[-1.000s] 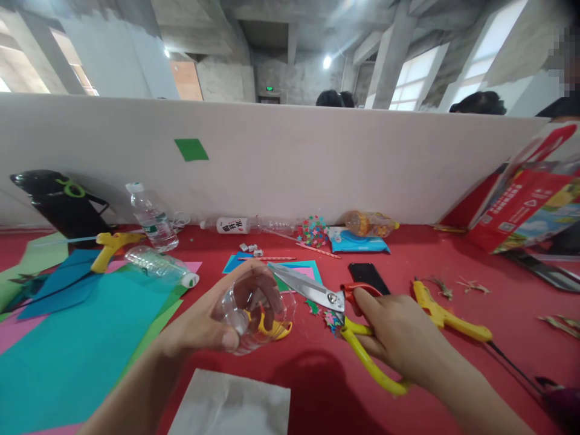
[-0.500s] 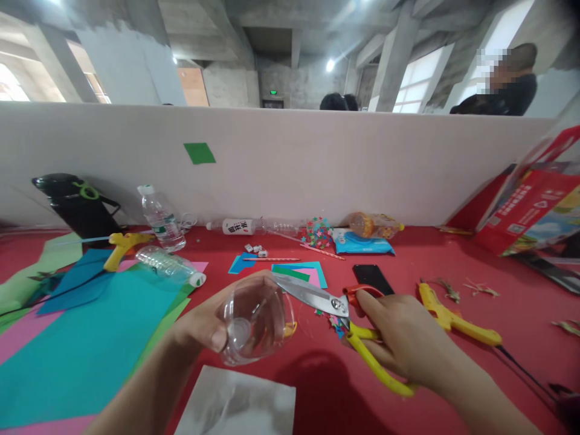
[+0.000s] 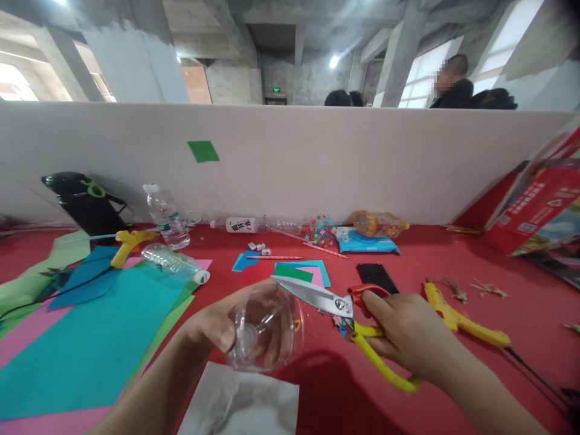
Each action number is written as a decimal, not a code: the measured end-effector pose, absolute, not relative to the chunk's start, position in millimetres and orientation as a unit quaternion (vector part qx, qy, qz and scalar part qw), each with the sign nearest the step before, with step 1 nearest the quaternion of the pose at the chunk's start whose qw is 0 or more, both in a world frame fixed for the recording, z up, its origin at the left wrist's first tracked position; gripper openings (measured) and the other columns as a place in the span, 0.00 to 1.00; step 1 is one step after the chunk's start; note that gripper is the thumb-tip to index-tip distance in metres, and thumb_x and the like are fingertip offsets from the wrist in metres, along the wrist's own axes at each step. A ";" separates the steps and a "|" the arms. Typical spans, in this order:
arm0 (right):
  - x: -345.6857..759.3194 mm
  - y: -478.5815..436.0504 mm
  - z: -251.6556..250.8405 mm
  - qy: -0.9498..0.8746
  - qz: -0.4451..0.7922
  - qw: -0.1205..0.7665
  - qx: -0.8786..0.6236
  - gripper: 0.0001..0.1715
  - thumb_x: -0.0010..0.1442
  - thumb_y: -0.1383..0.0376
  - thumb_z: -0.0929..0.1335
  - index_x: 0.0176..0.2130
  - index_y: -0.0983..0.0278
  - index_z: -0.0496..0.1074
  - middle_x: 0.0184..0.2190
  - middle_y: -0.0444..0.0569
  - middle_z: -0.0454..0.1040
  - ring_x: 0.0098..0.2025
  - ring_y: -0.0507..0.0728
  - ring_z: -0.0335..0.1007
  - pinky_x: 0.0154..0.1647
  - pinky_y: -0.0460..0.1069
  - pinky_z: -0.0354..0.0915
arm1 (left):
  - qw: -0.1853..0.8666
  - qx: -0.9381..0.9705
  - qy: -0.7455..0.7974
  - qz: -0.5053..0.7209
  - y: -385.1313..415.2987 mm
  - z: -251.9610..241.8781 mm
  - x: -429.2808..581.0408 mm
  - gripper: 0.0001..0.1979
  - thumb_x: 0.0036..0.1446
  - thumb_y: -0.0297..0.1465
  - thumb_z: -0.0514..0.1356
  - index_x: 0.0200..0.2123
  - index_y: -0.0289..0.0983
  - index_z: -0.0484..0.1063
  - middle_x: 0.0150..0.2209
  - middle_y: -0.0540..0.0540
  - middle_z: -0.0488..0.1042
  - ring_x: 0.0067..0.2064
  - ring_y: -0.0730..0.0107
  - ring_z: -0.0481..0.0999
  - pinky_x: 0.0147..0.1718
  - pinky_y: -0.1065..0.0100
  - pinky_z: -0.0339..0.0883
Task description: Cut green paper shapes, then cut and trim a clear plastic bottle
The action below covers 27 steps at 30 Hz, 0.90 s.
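Observation:
My left hand (image 3: 222,323) is closed around a clear plastic bottle piece (image 3: 267,332), its fingers showing through the far side. In my right hand (image 3: 399,326) is a pair of scissors (image 3: 317,296) with one red and one yellow handle. The blades point left, at the upper rim of the bottle piece; whether they touch it I cannot tell. Below the bottle piece lies a crumpled white paper sheet (image 3: 247,402). Behind the scissors are small coloured paper stars (image 3: 341,325) and a black phone (image 3: 377,278).
Coloured paper sheets (image 3: 104,344) cover the left side, with a yellow glue gun (image 3: 129,243) and a clear bottle (image 3: 174,263). Another yellow glue gun (image 3: 466,320) lies right. Along the white partition (image 3: 290,163) stand a black flask (image 3: 86,202), more bottles and a blue wipes pack (image 3: 369,241).
The bottle piece has turned slightly and shifted a little right in my left hand. The scissors have barely moved. The whole view has shifted slightly, and a person in the background has moved left.

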State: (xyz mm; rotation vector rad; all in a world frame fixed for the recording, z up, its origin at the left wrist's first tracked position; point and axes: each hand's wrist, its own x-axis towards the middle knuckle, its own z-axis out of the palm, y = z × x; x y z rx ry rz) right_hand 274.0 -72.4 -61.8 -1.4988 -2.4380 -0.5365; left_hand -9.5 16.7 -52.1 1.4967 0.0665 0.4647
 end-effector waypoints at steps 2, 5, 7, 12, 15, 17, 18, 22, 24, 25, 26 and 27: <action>274.6 -73.7 -59.1 -0.823 -0.164 0.119 -0.530 0.03 0.57 0.65 0.62 0.31 0.59 0.59 0.16 0.45 0.70 0.16 0.60 0.67 0.23 0.49 0.38 | 0.746 0.624 0.019 0.233 17.0 -54.6 -10.3 0.32 0.42 0.51 0.67 0.47 0.41 0.68 0.40 0.41 0.77 0.29 0.63 0.79 0.23 0.68 0.68; 274.0 -75.4 -54.3 -0.810 -0.127 0.125 -0.559 0.03 0.59 0.64 0.61 0.33 0.59 0.59 0.18 0.44 0.70 0.18 0.60 0.68 0.23 0.49 0.40 | 0.755 0.587 0.047 0.289 17.8 -54.3 -13.3 0.32 0.44 0.50 0.68 0.49 0.40 0.68 0.50 0.39 0.73 0.39 0.59 0.79 0.32 0.65 0.70; 273.1 -76.1 -52.2 -0.804 -0.114 0.122 -0.571 0.07 0.61 0.61 0.62 0.33 0.59 0.58 0.19 0.44 0.71 0.19 0.60 0.68 0.22 0.48 0.41 | 0.742 0.586 0.058 0.320 17.9 -51.5 -15.1 0.32 0.47 0.50 0.67 0.51 0.39 0.69 0.50 0.38 0.72 0.41 0.58 0.78 0.35 0.64 0.70; 272.0 -76.2 -51.8 -0.794 -0.134 0.125 -0.580 0.12 0.64 0.55 0.61 0.32 0.59 0.58 0.17 0.44 0.70 0.17 0.62 0.69 0.22 0.48 0.39 | 0.754 0.553 0.088 0.344 15.7 -41.3 -14.0 0.31 0.53 0.49 0.61 0.53 0.34 0.70 0.43 0.37 0.76 0.32 0.65 0.76 0.31 0.67 0.69; 272.2 -75.8 -53.2 -0.790 -0.142 0.125 -0.583 0.13 0.65 0.55 0.61 0.33 0.60 0.59 0.15 0.43 0.70 0.16 0.62 0.70 0.21 0.48 0.38 | 0.738 0.550 0.117 0.374 14.0 -36.8 -10.7 0.27 0.54 0.50 0.59 0.47 0.33 0.73 0.40 0.38 0.77 0.27 0.68 0.74 0.25 0.70 0.67; 272.7 -75.3 -54.4 -0.787 -0.146 0.124 -0.586 0.14 0.66 0.54 0.61 0.33 0.60 0.60 0.15 0.43 0.70 0.16 0.63 0.70 0.21 0.48 0.37 | 0.729 0.553 0.127 0.382 13.0 -35.7 -9.1 0.26 0.55 0.50 0.59 0.45 0.34 0.73 0.41 0.38 0.77 0.26 0.69 0.73 0.24 0.69 0.67; 273.1 -75.2 -55.0 -0.787 -0.147 0.123 -0.586 0.14 0.66 0.54 0.60 0.33 0.60 0.61 0.15 0.43 0.70 0.16 0.63 0.70 0.21 0.48 0.37 | 0.728 0.552 0.132 0.384 12.5 -35.8 -8.7 0.25 0.55 0.49 0.59 0.45 0.34 0.73 0.41 0.38 0.77 0.27 0.69 0.73 0.24 0.69 0.67; 273.5 -75.4 -55.1 -0.794 -0.142 0.122 -0.579 0.12 0.65 0.56 0.61 0.34 0.60 0.62 0.15 0.44 0.71 0.16 0.62 0.70 0.20 0.48 0.37 | 0.722 0.547 0.146 0.397 10.9 -38.0 -9.9 0.23 0.54 0.47 0.61 0.45 0.36 0.73 0.45 0.40 0.76 0.30 0.70 0.72 0.28 0.69 0.70; 272.0 -76.3 -53.1 -0.796 -0.137 0.123 -0.577 0.09 0.64 0.58 0.61 0.33 0.60 0.61 0.15 0.44 0.71 0.16 0.62 0.69 0.21 0.48 0.36 | 0.719 0.553 0.142 0.397 10.5 -38.8 -11.0 0.22 0.54 0.46 0.61 0.45 0.37 0.73 0.44 0.41 0.76 0.31 0.69 0.73 0.28 0.69 0.70; 270.6 -76.9 -51.6 -0.797 -0.131 0.124 -0.577 0.08 0.63 0.59 0.62 0.33 0.60 0.61 0.15 0.44 0.71 0.16 0.62 0.69 0.21 0.48 0.36 | 0.717 0.556 0.141 0.397 10.4 -38.9 -11.5 0.21 0.55 0.46 0.61 0.46 0.37 0.73 0.43 0.41 0.76 0.31 0.69 0.74 0.29 0.69 0.70; 269.0 -77.6 -50.0 -0.798 -0.123 0.125 -0.576 0.07 0.62 0.60 0.62 0.32 0.60 0.61 0.15 0.44 0.71 0.15 0.61 0.68 0.20 0.48 0.36 | 0.715 0.559 0.141 0.395 10.2 -38.7 -12.0 0.20 0.55 0.45 0.61 0.45 0.38 0.73 0.43 0.41 0.76 0.32 0.68 0.74 0.29 0.69 0.70; 267.3 -78.3 -48.5 -0.800 -0.113 0.126 -0.576 0.07 0.62 0.61 0.62 0.32 0.59 0.60 0.15 0.43 0.71 0.15 0.61 0.68 0.20 0.48 0.36 | 0.714 0.561 0.141 0.394 10.0 -38.2 -12.3 0.19 0.55 0.45 0.61 0.45 0.39 0.72 0.43 0.42 0.76 0.32 0.68 0.74 0.28 0.69 0.70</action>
